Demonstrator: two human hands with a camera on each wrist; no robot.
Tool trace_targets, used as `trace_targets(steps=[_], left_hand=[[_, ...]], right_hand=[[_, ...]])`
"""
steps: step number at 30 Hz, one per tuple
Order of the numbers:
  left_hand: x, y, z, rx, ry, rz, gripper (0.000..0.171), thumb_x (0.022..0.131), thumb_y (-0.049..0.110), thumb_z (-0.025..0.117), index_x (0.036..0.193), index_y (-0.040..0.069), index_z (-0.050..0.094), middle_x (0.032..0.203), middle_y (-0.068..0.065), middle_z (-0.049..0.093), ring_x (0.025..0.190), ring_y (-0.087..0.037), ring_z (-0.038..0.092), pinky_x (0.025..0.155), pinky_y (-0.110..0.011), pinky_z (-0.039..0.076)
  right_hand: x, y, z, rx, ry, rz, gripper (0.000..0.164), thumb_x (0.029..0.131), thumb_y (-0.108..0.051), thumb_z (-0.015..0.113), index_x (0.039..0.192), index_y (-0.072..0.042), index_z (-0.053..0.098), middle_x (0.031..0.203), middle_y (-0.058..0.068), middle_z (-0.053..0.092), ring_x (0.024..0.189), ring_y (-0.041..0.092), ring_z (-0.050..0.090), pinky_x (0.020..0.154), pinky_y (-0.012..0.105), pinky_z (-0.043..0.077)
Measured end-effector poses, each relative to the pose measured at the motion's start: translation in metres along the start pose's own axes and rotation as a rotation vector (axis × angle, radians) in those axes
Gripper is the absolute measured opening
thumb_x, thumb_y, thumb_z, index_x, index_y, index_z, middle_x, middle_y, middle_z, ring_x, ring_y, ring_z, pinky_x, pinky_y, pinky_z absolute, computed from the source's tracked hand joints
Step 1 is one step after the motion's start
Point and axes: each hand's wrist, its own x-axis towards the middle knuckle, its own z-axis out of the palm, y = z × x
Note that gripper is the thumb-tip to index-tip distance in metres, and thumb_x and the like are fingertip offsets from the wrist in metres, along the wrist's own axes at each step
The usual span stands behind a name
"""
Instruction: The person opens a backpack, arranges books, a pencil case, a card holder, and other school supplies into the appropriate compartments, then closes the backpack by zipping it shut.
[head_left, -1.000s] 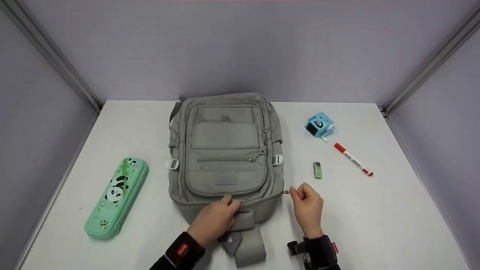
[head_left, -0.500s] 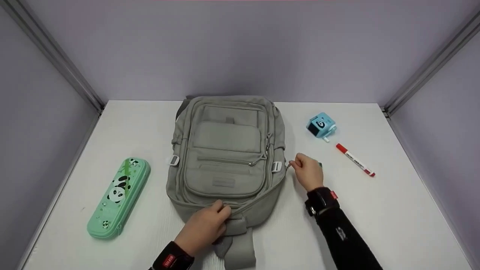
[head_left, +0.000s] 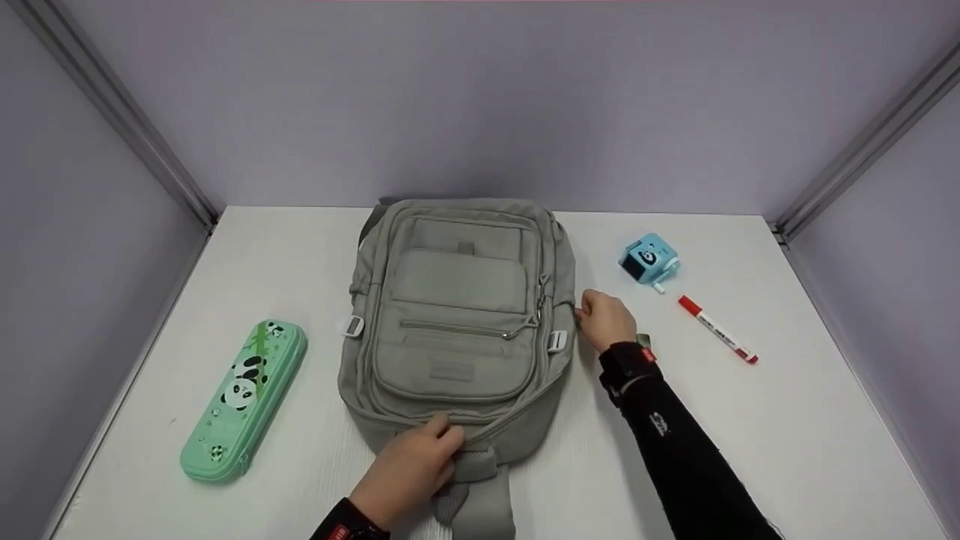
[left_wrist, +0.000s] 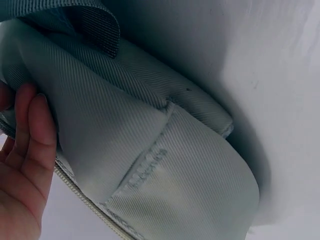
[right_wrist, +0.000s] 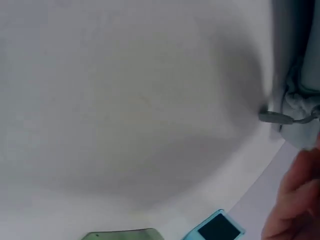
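A grey-green backpack (head_left: 457, 281) lies front side up on the table, its straps toward me. My left hand (head_left: 412, 465) grips the fabric edge at its near end, beside the zipper; the left wrist view shows the fingers (left_wrist: 42, 120) curled over that cloth (left_wrist: 120, 130). At the bag's right side, my right hand (head_left: 606, 321) pinches at the zipper line, the zipper pull hidden by the fingers in the head view. A dark zipper pull (right_wrist: 275, 118) shows near this hand in the right wrist view. Along the lower right, the seam gapes.
Left of the bag lies a green panda pencil case (head_left: 244, 401). To the right are a blue crank pencil sharpener (head_left: 649, 259) and a red-capped marker (head_left: 718, 330). A small green block (head_left: 643, 340) is partly hidden behind my right wrist. Panels (head_left: 495, 97) wall the table's back and sides.
My right hand has moved up the bag's right side, away from me, and the zipper has opened along the lower right corner. My left hand keeps its grip, slightly lower and further left.
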Motion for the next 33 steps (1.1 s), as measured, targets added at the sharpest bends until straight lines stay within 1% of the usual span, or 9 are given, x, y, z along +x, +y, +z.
trace_targets(steps=[3,5,8,10,13,17,25,29,33], left_hand=[[-0.002,0.004,0.0,0.027,0.013,-0.011,0.026,0.078,0.009,0.076,0.084,0.012,0.05,0.078,0.003,0.046,0.051,-0.007,0.04,0.046,-0.023,0.033],[-0.002,0.009,0.0,0.053,0.034,-0.023,0.026,0.078,0.008,0.077,0.085,0.012,0.052,0.078,0.003,0.047,0.051,-0.008,0.042,0.046,-0.022,0.034],[0.001,0.02,0.001,0.057,0.046,-0.04,0.024,0.079,0.008,0.077,0.095,0.009,0.059,0.083,0.001,0.052,0.055,-0.008,0.05,0.047,-0.021,0.038],[0.003,0.029,0.003,0.031,0.017,-0.053,0.03,0.083,0.01,0.075,0.109,0.006,0.062,0.09,-0.001,0.057,0.06,-0.009,0.057,0.05,-0.02,0.044],[0.007,0.038,0.007,-0.022,-0.071,-0.08,0.048,0.086,0.018,0.076,0.128,0.005,0.057,0.098,-0.004,0.058,0.07,-0.012,0.062,0.055,-0.022,0.048],[0.008,0.038,0.015,-0.008,-0.124,-0.123,0.064,0.079,0.025,0.084,0.131,0.008,0.053,0.097,-0.005,0.053,0.075,-0.017,0.06,0.056,-0.027,0.047],[0.004,0.019,0.023,0.109,-0.02,-0.183,0.049,0.073,0.006,0.08,0.116,0.011,0.056,0.089,-0.005,0.049,0.068,-0.018,0.053,0.055,-0.03,0.042],[0.0,0.003,0.02,0.149,0.043,-0.209,0.045,0.075,-0.001,0.077,0.113,0.011,0.057,0.095,-0.008,0.051,0.07,-0.02,0.055,0.058,-0.032,0.047],[0.001,-0.015,0.014,0.145,0.053,-0.275,0.045,0.077,-0.009,0.073,0.116,0.009,0.059,0.102,-0.011,0.054,0.076,-0.025,0.059,0.061,-0.034,0.053]], right_hand=[[-0.002,-0.007,-0.005,-0.028,-0.007,-0.026,0.025,0.09,-0.009,0.068,0.077,-0.006,0.047,0.073,0.008,0.047,0.069,0.026,0.05,0.06,0.035,0.037],[-0.003,-0.013,-0.009,-0.055,0.0,-0.081,0.015,0.089,-0.005,0.068,0.088,-0.003,0.053,0.087,0.015,0.056,0.078,0.032,0.056,0.066,0.041,0.045],[-0.001,-0.019,-0.012,-0.111,0.004,-0.19,0.023,0.089,0.0,0.064,0.111,-0.004,0.06,0.112,0.023,0.059,0.097,0.041,0.06,0.076,0.051,0.052],[0.0,-0.02,-0.012,-0.165,0.0,-0.252,0.031,0.089,0.002,0.061,0.118,-0.008,0.065,0.124,0.023,0.057,0.105,0.043,0.059,0.08,0.054,0.054],[0.001,-0.018,-0.01,-0.251,0.014,-0.288,0.028,0.091,-0.001,0.061,0.113,-0.012,0.073,0.128,0.021,0.057,0.108,0.043,0.057,0.077,0.054,0.055],[-0.002,-0.012,-0.009,-0.323,0.047,-0.291,0.018,0.089,-0.005,0.065,0.101,-0.012,0.078,0.13,0.019,0.058,0.111,0.043,0.056,0.077,0.055,0.054],[-0.018,-0.006,-0.01,-0.401,0.055,-0.38,0.011,0.084,-0.003,0.067,0.09,-0.005,0.076,0.125,0.014,0.064,0.126,0.038,0.053,0.101,0.061,0.044],[-0.035,-0.005,-0.012,-0.412,0.013,-0.387,0.009,0.08,-0.001,0.068,0.088,-0.003,0.072,0.107,0.013,0.071,0.113,0.037,0.061,0.106,0.063,0.041],[-0.051,-0.007,-0.013,-0.391,-0.019,-0.388,0.009,0.075,0.001,0.071,0.084,-0.002,0.07,0.092,0.013,0.071,0.097,0.036,0.066,0.099,0.06,0.046]])
